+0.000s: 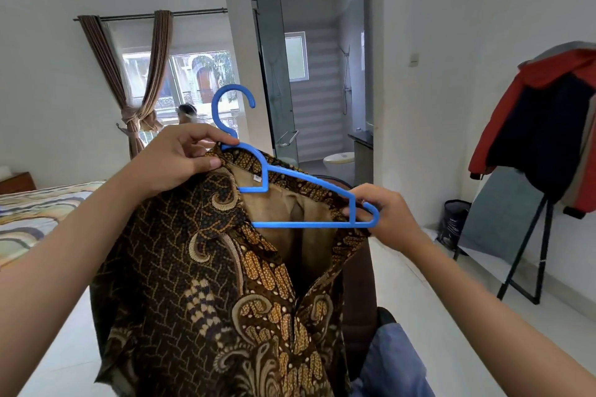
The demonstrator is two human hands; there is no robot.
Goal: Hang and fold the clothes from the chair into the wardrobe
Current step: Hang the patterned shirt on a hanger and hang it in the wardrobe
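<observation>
Held up at chest height between both hands: a brown batik shirt (200, 267) on a blue hanger (309, 193). Left hand (180, 161) pinched shut on the shirt's collar and the hanger's neck, just below the hook. Right hand (383, 216) closed around the hanger's right end, thumb and fingers over the blue bar. Hanger's long axis tilted, running from the left grip down to the right grip; hook pointing up, its opening to the right. Right shoulder of the hanger bare above the cloth, left shoulder hidden under the collar. Shirt hanging straight down below both grips, front open, tan lining showing. Small white tag inside the collar, just right of the left grip, lettering too small to read. Below the right grip, blue cloth (393, 364) on a dark chair (359, 300).
</observation>
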